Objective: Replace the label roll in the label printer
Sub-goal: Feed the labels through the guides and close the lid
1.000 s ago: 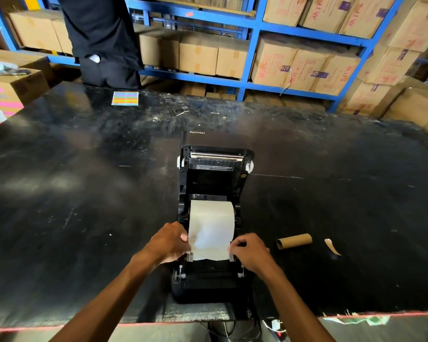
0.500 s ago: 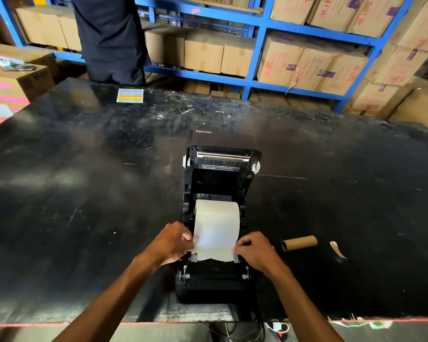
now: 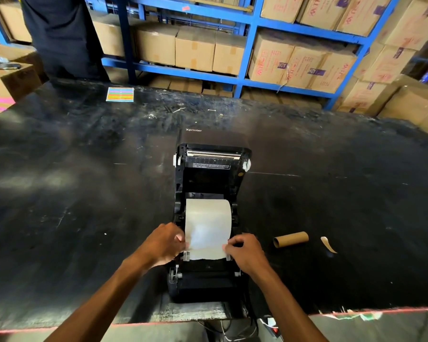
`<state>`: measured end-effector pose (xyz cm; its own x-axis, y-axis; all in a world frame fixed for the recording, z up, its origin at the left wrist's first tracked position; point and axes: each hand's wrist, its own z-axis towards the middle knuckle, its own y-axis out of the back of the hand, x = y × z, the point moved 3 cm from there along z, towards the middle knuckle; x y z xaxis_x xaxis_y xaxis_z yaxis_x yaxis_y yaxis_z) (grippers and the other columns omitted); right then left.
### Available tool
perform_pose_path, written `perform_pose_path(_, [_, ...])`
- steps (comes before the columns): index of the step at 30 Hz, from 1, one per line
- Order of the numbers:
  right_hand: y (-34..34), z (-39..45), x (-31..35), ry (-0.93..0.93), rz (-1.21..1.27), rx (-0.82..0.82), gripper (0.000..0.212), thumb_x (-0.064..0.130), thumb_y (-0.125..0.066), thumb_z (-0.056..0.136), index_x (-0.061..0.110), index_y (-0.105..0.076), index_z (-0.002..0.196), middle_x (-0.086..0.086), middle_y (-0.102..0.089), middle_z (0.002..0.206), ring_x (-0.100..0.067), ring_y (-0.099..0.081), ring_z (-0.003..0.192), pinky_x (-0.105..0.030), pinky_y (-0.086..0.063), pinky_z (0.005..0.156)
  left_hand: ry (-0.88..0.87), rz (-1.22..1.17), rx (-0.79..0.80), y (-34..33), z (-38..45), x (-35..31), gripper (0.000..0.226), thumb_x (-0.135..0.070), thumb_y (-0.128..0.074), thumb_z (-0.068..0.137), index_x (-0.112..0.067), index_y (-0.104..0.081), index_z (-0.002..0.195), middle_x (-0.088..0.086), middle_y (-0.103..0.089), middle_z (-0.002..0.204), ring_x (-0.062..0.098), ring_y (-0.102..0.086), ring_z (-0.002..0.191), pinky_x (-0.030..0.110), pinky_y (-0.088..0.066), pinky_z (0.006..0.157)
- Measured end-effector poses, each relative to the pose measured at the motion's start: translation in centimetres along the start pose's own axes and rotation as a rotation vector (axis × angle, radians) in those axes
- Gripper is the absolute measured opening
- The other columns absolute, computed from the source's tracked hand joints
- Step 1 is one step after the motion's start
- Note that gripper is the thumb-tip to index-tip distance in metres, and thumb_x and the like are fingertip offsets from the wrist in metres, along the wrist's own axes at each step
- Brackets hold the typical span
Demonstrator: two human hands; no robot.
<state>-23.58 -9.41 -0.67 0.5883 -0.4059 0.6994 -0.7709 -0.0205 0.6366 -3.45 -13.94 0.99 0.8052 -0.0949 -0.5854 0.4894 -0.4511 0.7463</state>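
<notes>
A black label printer [image 3: 209, 280] sits on the black table near its front edge, its lid [image 3: 211, 160] swung open and tilted back. A white label roll [image 3: 207, 218] lies in the printer's bay, with its paper pulled forward towards me over the front guides. My left hand [image 3: 162, 244] pinches the paper's left edge. My right hand [image 3: 245, 251] pinches the right edge. An empty brown cardboard core [image 3: 290, 239] lies on the table to the right of the printer.
A torn paper scrap [image 3: 328, 244] lies beyond the core. A striped coloured sheet [image 3: 120, 94] lies at the table's far left. A person in dark clothes [image 3: 59, 35] stands behind the table. Blue shelving [image 3: 247, 80] holds cardboard boxes. Cables [image 3: 232, 332] hang below the front edge.
Both hands stay on the paper's edges at the front guides. The view has shifted slightly; the paper and the printer look unchanged.
</notes>
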Motion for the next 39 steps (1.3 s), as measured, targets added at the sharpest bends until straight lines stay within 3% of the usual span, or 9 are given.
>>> perform_pose_path(2, [0.2, 0.1, 0.1, 0.013, -0.035, -0.020, 0.033, 0.024, -0.066, 0.082, 0.022, -0.057, 0.050, 0.006, -0.063, 0.068, -0.021, -0.062, 0.081, -0.044, -0.045, 0.090, 0.004, 0.001, -0.025, -0.3, -0.2, -0.2, 0.031, -0.026, -0.065, 0.087, -0.022, -0.057, 0.058, -0.001, -0.063, 0.070, 0.015, -0.059, 0.066, 0.028, -0.045, 0.063])
perform_pose_path(6, [1.0, 0.1, 0.8, 0.049, -0.193, 0.005, 0.024, 0.022, -0.062, 0.086, 0.011, -0.064, 0.064, -0.002, -0.064, 0.100, -0.024, -0.055, 0.105, -0.039, -0.033, 0.098, 0.026, -0.040, -0.035, -0.5, -0.4, -0.2, 0.031, -0.026, -0.067, 0.086, -0.027, -0.057, 0.057, -0.002, -0.064, 0.070, 0.014, -0.062, 0.067, 0.027, -0.046, 0.063])
perform_pose_path(9, [0.6, 0.5, 0.5, 0.054, -0.166, 0.029, 0.029, 0.023, -0.065, 0.082, 0.017, -0.060, 0.053, 0.005, -0.063, 0.069, -0.019, -0.058, 0.083, -0.044, -0.044, 0.093, 0.029, -0.038, -0.040, -0.5, -0.6, 0.1, 0.028, -0.024, -0.065, 0.087, -0.023, -0.058, 0.059, -0.002, -0.063, 0.070, 0.013, -0.060, 0.065, 0.026, -0.043, 0.060])
perform_pose_path(13, [0.1, 0.5, 0.3, 0.041, -0.147, -0.001, 0.034, 0.020, -0.066, 0.078, 0.015, -0.053, 0.047, 0.001, -0.062, 0.062, -0.017, -0.057, 0.074, -0.037, -0.040, 0.085, 0.059, 0.014, -0.012, -0.5, -0.3, 0.3, 0.030, -0.020, -0.058, 0.085, -0.023, -0.053, 0.056, 0.006, -0.068, 0.077, 0.025, -0.067, 0.076, 0.033, -0.051, 0.066])
perform_pose_path(16, [0.1, 0.7, 0.1, 0.041, -0.185, 0.043, 0.031, 0.020, -0.065, 0.075, 0.015, -0.056, 0.046, 0.002, -0.066, 0.069, -0.019, -0.059, 0.088, -0.036, -0.036, 0.085, 0.066, 0.013, -0.015, -0.3, -0.1, 0.0, 0.020, -0.021, -0.062, 0.083, -0.020, -0.059, 0.064, 0.007, -0.069, 0.080, 0.021, -0.064, 0.071, 0.033, -0.053, 0.067])
perform_pose_path(25, [-0.7, 0.7, -0.4, 0.014, -0.122, -0.035, 0.025, 0.028, -0.071, 0.071, 0.020, -0.055, 0.054, -0.001, -0.060, 0.096, -0.023, -0.059, 0.093, -0.035, -0.038, 0.090, 0.060, -0.003, -0.007, -0.3, -0.1, -0.2, 0.038, -0.016, -0.062, 0.083, -0.022, -0.049, 0.047, -0.006, -0.056, 0.057, 0.009, -0.052, 0.054, 0.022, -0.037, 0.050])
perform_pose_path(32, [-0.2, 0.7, 0.2, 0.041, -0.205, 0.004, 0.029, 0.022, -0.068, 0.071, 0.010, -0.055, 0.048, 0.003, -0.056, 0.059, -0.021, -0.061, 0.074, -0.035, -0.038, 0.080, 0.033, -0.081, -0.038, -0.2, -0.2, 0.2, 0.030, -0.020, -0.064, 0.087, -0.021, -0.059, 0.057, 0.002, -0.065, 0.073, 0.009, -0.057, 0.063, 0.018, -0.039, 0.053])
perform_pose_path(36, [0.0, 0.4, -0.3, 0.000, -0.013, 0.021, 0.028, 0.033, -0.068, 0.080, 0.012, -0.067, 0.060, 0.010, -0.069, 0.070, -0.016, -0.065, 0.080, -0.045, -0.045, 0.091, 0.044, -0.022, 0.006, -0.4, 0.1, 0.1, 0.022, -0.017, -0.064, 0.085, -0.012, -0.068, 0.063, 0.009, -0.075, 0.087, 0.019, -0.068, 0.076, 0.028, -0.054, 0.069])
perform_pose_path(39, [-0.2, 0.0, -0.1, 0.014, -0.048, -0.024, 0.017, 0.024, -0.065, 0.080, 0.015, -0.070, 0.065, 0.012, -0.069, 0.073, -0.014, -0.064, 0.082, -0.046, -0.046, 0.094, 0.059, -0.062, -0.009, -0.4, 0.2, 0.2, 0.027, -0.019, -0.064, 0.084, -0.020, -0.059, 0.057, 0.005, -0.070, 0.079, 0.019, -0.066, 0.074, 0.026, -0.049, 0.062])
